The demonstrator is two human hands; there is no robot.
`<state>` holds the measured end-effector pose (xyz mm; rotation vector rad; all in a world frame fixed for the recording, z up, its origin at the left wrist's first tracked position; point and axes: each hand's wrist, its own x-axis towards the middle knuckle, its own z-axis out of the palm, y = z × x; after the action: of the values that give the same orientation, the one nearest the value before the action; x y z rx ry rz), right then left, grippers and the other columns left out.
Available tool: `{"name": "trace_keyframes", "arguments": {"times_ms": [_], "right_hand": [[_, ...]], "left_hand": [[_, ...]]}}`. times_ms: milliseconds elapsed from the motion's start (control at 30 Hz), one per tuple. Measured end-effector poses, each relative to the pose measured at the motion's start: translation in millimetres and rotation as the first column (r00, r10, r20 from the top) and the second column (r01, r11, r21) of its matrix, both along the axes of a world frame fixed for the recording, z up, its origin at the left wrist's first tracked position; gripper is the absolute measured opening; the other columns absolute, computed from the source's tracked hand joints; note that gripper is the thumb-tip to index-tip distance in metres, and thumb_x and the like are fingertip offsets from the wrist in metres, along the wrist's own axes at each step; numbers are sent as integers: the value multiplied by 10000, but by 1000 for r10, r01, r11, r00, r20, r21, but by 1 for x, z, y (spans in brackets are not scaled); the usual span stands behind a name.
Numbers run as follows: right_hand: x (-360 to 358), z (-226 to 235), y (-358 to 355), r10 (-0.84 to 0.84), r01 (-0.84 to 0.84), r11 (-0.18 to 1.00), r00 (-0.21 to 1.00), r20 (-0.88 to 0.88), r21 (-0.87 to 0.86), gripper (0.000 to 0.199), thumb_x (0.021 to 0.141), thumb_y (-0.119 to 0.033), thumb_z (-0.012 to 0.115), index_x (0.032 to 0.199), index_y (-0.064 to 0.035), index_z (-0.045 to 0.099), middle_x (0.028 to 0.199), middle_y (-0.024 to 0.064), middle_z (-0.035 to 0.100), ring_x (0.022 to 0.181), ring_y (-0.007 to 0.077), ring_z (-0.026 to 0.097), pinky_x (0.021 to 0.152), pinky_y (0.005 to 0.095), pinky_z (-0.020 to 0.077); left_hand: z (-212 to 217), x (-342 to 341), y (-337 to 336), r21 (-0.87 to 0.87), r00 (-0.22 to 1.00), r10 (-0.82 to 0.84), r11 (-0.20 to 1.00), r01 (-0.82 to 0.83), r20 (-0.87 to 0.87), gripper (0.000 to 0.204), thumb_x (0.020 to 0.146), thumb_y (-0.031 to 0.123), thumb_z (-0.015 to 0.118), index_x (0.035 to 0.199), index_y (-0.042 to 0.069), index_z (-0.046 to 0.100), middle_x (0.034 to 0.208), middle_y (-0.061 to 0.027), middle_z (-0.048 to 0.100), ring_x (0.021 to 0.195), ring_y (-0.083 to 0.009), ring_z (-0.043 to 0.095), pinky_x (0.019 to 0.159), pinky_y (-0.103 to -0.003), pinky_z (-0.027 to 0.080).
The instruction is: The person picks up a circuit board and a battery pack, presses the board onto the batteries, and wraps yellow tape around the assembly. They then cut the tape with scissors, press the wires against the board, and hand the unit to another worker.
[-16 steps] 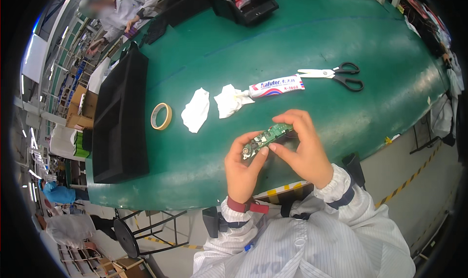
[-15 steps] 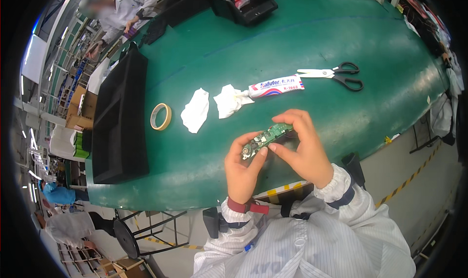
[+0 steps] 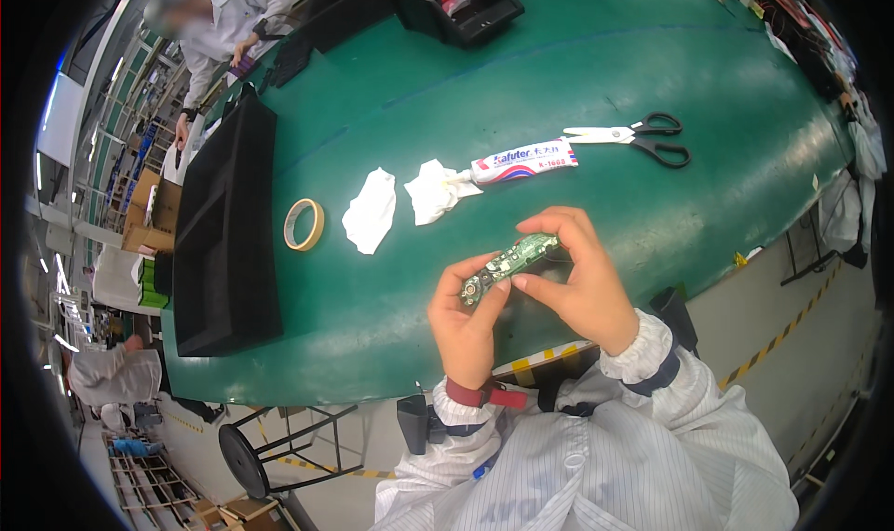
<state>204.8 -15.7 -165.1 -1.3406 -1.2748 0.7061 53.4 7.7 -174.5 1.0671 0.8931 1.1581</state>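
Observation:
Between both hands I hold a narrow green circuit board with small parts on it, tilted above the near part of the green table. My left hand pinches its lower left end, where a round metallic part shows. My right hand grips the upper right end between thumb and fingers. Beyond the hands lie a white glue tube and two crumpled white cloths or tissues, one apart and the other touching the tube's nozzle end. The board's underside is hidden.
Scissors with black handles lie right of the tube. A tape roll sits left of the tissues, beside a black foam tray. A black bin stands at the far side. Another person works at far left; a stool stands below.
The board has tilted slightly in my hands, which otherwise keep their grip. The far-left person's arm has reached out toward the tray side. People in the left background have shifted.

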Motion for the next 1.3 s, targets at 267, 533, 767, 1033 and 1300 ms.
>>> {"name": "trace_keyframes", "arguments": {"times_ms": [267,533,767,1033,1300], "right_hand": [[-4,1,-1,-37,38,999,999,8,-39,441,741,-26,751,1151,-91,602,1188,91,524,1119,270,530,958,368,419],[-17,-7,4,-157,158,987,987,28,-12,397,734,-132,740,1111,-149,616,1181,69,546,1119,294,512,985,434,346],[-9,-3,3,-81,81,995,997,-6,-56,397,742,-124,748,1115,-150,613,1177,55,549,1120,289,514,979,429,347],[-6,-1,4,-68,67,994,998,-1,-82,386,739,-118,754,1100,-149,618,1144,56,557,1115,287,517,973,423,353],[-13,-3,4,-165,168,986,980,109,-18,335,734,-130,753,1048,-124,636,1069,58,562,1042,282,519,932,416,347]], "left_hand": [[-1,1,0,13,999,25,1000,-24,-36,261,849,-44,653,1108,-25,630,1103,-95,658,995,-153,615,879,-274,483],[-5,-7,6,225,980,57,974,-13,-191,303,849,-49,671,1149,-11,656,1154,-72,550,1032,-160,574,865,-278,496],[-2,-2,2,32,998,34,999,-32,-57,303,861,-45,668,1160,-21,628,1104,-55,570,980,-132,581,818,-260,501],[2,0,1,-3,999,49,999,-49,-13,282,855,-66,675,1120,-20,592,1030,-56,621,919,-113,600,790,-246,499],[-5,3,4,37,996,85,996,-85,-8,261,845,-78,665,1091,-14,607,1018,-50,614,914,-115,596,790,-248,497]]}}
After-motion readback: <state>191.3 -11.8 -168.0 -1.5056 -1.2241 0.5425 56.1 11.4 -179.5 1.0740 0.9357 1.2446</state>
